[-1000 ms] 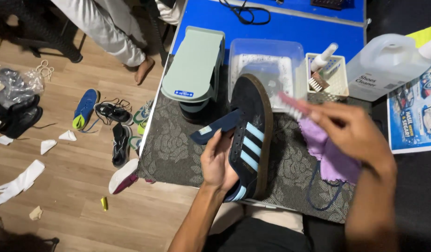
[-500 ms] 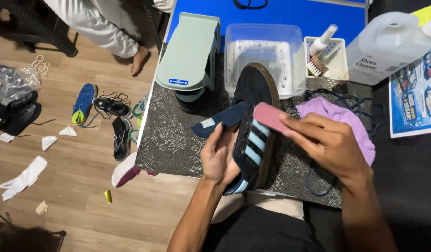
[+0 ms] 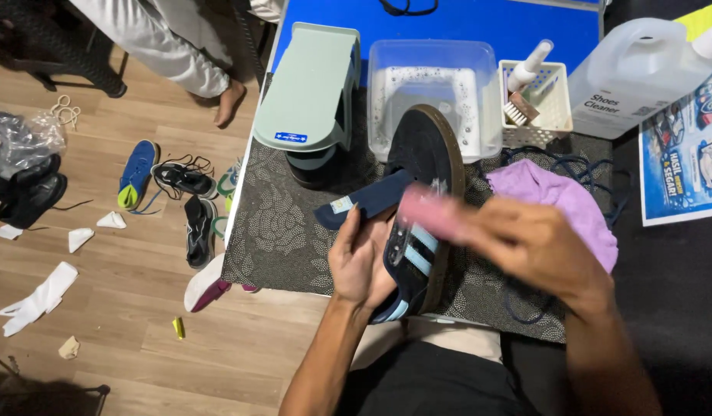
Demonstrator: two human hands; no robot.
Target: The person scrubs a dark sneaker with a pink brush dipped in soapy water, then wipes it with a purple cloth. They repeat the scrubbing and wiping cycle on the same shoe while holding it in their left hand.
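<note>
Since the earlier frame the right hand [image 3: 537, 250] has slid its pink brush [image 3: 433, 213] lower across the dark sneaker [image 3: 417, 166], blurring. The left hand [image 3: 360, 262] grips that sneaker, tilted on the patterned mat [image 3: 283, 231] before the clear tub [image 3: 437, 69].

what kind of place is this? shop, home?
Likely a small shoe-cleaning workspace, perhaps home-run. The left hand holds a dark sneaker while the right hand works a pink brush on it; a cleaner jug and soapy water tub stand behind.
</note>
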